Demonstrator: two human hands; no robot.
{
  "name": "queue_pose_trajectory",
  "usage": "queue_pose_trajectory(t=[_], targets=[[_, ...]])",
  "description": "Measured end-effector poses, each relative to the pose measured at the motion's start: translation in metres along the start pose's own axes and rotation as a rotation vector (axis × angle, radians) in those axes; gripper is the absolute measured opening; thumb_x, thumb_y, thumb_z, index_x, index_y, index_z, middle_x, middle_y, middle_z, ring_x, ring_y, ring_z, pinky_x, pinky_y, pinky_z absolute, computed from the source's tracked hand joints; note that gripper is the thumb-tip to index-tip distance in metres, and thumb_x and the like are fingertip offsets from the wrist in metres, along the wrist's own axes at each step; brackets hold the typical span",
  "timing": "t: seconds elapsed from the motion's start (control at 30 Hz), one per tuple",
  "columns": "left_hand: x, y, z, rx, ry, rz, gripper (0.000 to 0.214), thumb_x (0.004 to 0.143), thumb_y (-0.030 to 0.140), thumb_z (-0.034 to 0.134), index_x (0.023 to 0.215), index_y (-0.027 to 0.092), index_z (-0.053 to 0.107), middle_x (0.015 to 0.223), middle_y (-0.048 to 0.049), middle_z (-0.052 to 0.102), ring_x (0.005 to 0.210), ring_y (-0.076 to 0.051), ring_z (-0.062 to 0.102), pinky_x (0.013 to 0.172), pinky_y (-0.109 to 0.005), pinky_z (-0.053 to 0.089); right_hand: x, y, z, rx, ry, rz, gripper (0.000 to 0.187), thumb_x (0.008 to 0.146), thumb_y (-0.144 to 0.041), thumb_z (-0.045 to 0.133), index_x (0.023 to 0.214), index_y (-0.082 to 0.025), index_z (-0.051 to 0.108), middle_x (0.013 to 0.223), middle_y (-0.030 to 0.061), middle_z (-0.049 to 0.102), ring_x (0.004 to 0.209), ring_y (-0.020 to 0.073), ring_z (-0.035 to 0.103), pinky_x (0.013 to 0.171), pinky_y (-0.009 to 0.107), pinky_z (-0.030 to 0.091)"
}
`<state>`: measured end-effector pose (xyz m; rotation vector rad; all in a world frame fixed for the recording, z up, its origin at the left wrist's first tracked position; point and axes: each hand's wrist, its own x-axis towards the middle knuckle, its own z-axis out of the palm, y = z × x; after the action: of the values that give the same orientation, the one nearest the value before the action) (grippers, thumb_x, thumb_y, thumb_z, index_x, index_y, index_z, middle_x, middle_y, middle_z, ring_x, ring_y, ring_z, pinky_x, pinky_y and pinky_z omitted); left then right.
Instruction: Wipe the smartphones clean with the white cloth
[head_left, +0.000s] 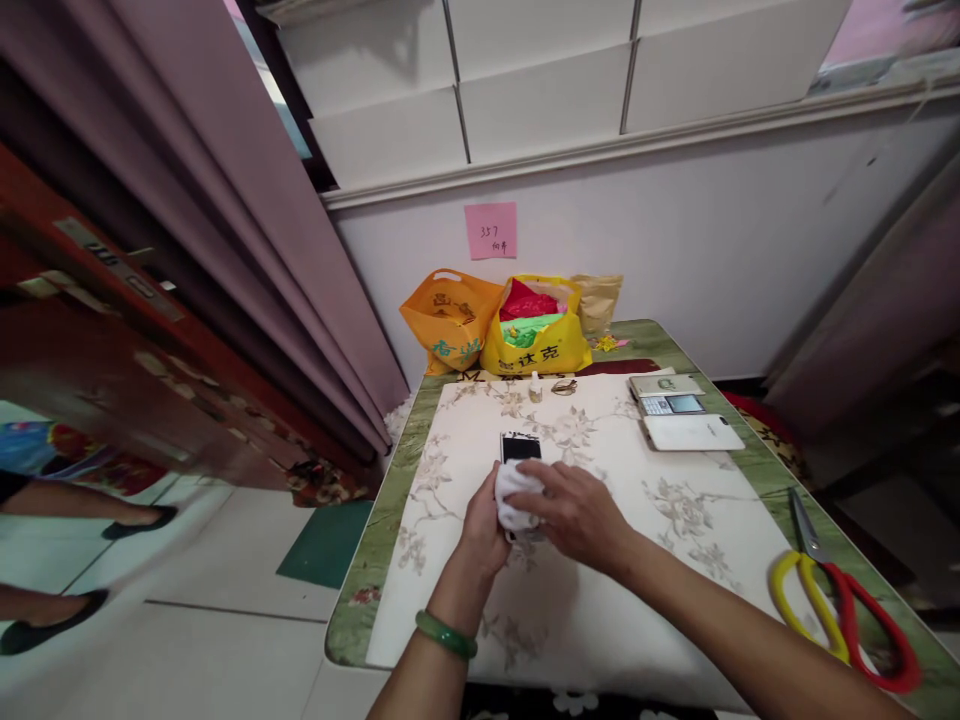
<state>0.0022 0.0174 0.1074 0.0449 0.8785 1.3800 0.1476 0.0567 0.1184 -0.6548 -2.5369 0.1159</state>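
Note:
Over the middle of the table, my left hand (pixel 484 520) is closed around the lower part of a white smartphone (pixel 520 447) with a dark screen. My right hand (pixel 574 505) presses a crumpled white cloth (pixel 516 497) against the phone's face with bent fingers. The cloth hides most of the phone, and only its upper end shows. To the right lie a white phone (pixel 694 433), a keypad phone (pixel 673 404) and a pale gold phone (pixel 664 384), side by side. A small clear bottle (pixel 535 388) stands beyond my hands.
A floral sheet (pixel 442 590) covers the green table (pixel 351 610). Large scissors (pixel 832 590) with yellow and red handles lie at the right edge. An orange bag (pixel 450 320) and a yellow bag (pixel 536 335) stand at the back. Another person's legs (pixel 82 510) show at left.

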Motion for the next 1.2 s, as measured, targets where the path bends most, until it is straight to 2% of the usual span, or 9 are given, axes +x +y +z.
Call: queue_pose_trajectory(t=[0.17, 0.37, 0.57, 0.67, 0.77, 0.87, 1.0, 1.1, 1.2], targets=[[-0.010, 0.001, -0.002, 0.133, 0.025, -0.018, 0.036, 0.088, 0.039, 0.057, 0.107, 0.010, 0.066, 0.086, -0.0106, 0.074, 0.076, -0.022, 0.070, 0.077, -0.037, 0.056, 0.009, 0.008, 0.008, -0.159, 0.142, 0.313, 0.048, 0.077, -0.011, 0.058, 0.120, -0.030, 0.062, 0.132, 0.0082, 0.054, 0.101, 0.0242, 0.057, 0.080, 0.034, 0.049], [0.000, 0.012, -0.003, 0.011, 0.008, 0.038, 0.048, 0.090, 0.049, 0.051, 0.091, 0.005, 0.069, 0.077, -0.0136, 0.073, 0.074, -0.023, 0.069, 0.074, -0.033, 0.055, -0.019, -0.024, 0.013, -0.033, 0.064, 0.048, 0.061, 0.069, -0.005, 0.055, 0.124, -0.030, 0.059, 0.131, 0.0080, 0.053, 0.103, 0.0247, 0.057, 0.083, 0.036, 0.050], [-0.008, -0.010, -0.002, 0.113, 0.011, 0.048, 0.042, 0.085, 0.044, 0.060, 0.110, 0.011, 0.066, 0.082, -0.0081, 0.073, 0.065, -0.018, 0.067, 0.072, -0.032, 0.055, 0.001, 0.001, 0.010, -0.166, 0.174, 0.352, 0.046, 0.077, -0.012, 0.055, 0.119, -0.030, 0.063, 0.129, 0.0086, 0.055, 0.102, 0.0262, 0.058, 0.077, 0.036, 0.052], [-0.010, -0.001, -0.001, 0.048, 0.031, 0.071, 0.041, 0.087, 0.045, 0.057, 0.103, 0.008, 0.068, 0.081, -0.0103, 0.073, 0.071, -0.019, 0.068, 0.073, -0.031, 0.055, -0.005, -0.015, 0.013, -0.129, 0.161, 0.227, 0.054, 0.074, -0.009, 0.056, 0.125, -0.026, 0.060, 0.131, 0.0117, 0.053, 0.106, 0.0272, 0.057, 0.081, 0.037, 0.051], [-0.008, 0.011, -0.001, -0.025, 0.047, 0.116, 0.041, 0.089, 0.044, 0.054, 0.097, 0.007, 0.068, 0.082, -0.0124, 0.073, 0.078, -0.021, 0.069, 0.075, -0.030, 0.055, -0.012, -0.032, 0.017, -0.069, 0.094, 0.065, 0.059, 0.072, -0.007, 0.055, 0.125, -0.030, 0.059, 0.131, 0.0084, 0.053, 0.104, 0.0247, 0.057, 0.084, 0.036, 0.050], [-0.010, 0.006, -0.005, 0.035, 0.039, 0.134, 0.042, 0.088, 0.044, 0.057, 0.109, 0.009, 0.066, 0.087, -0.0116, 0.073, 0.079, -0.021, 0.070, 0.074, -0.031, 0.056, 0.000, -0.020, 0.018, -0.132, 0.103, 0.198, 0.052, 0.076, -0.009, 0.055, 0.122, -0.033, 0.061, 0.131, 0.0057, 0.055, 0.101, 0.0234, 0.057, 0.081, 0.034, 0.050], [-0.020, -0.007, -0.013, 0.147, 0.006, 0.000, 0.050, 0.085, 0.049, 0.059, 0.116, 0.009, 0.063, 0.091, -0.0150, 0.073, 0.081, -0.024, 0.070, 0.071, -0.035, 0.057, 0.024, 0.015, 0.005, -0.257, 0.119, 0.432, 0.046, 0.080, -0.017, 0.056, 0.122, -0.034, 0.061, 0.132, 0.0050, 0.053, 0.101, 0.0241, 0.057, 0.077, 0.033, 0.049], [-0.023, -0.007, -0.016, 0.131, -0.033, -0.059, 0.051, 0.086, 0.050, 0.057, 0.115, 0.009, 0.063, 0.092, -0.0164, 0.072, 0.084, -0.026, 0.069, 0.071, -0.037, 0.057, 0.032, 0.023, -0.006, -0.312, 0.159, 0.457, 0.047, 0.081, -0.018, 0.057, 0.126, -0.034, 0.059, 0.135, 0.0049, 0.051, 0.103, 0.0244, 0.056, 0.078, 0.034, 0.048], [-0.020, -0.004, -0.011, 0.105, -0.019, -0.050, 0.045, 0.086, 0.046, 0.058, 0.111, 0.009, 0.065, 0.091, -0.0150, 0.073, 0.084, -0.025, 0.069, 0.075, -0.037, 0.056, 0.027, 0.008, -0.004, -0.328, 0.183, 0.351, 0.049, 0.080, -0.015, 0.057, 0.126, -0.031, 0.059, 0.135, 0.0066, 0.052, 0.100, 0.0241, 0.056, 0.078, 0.034, 0.048]])
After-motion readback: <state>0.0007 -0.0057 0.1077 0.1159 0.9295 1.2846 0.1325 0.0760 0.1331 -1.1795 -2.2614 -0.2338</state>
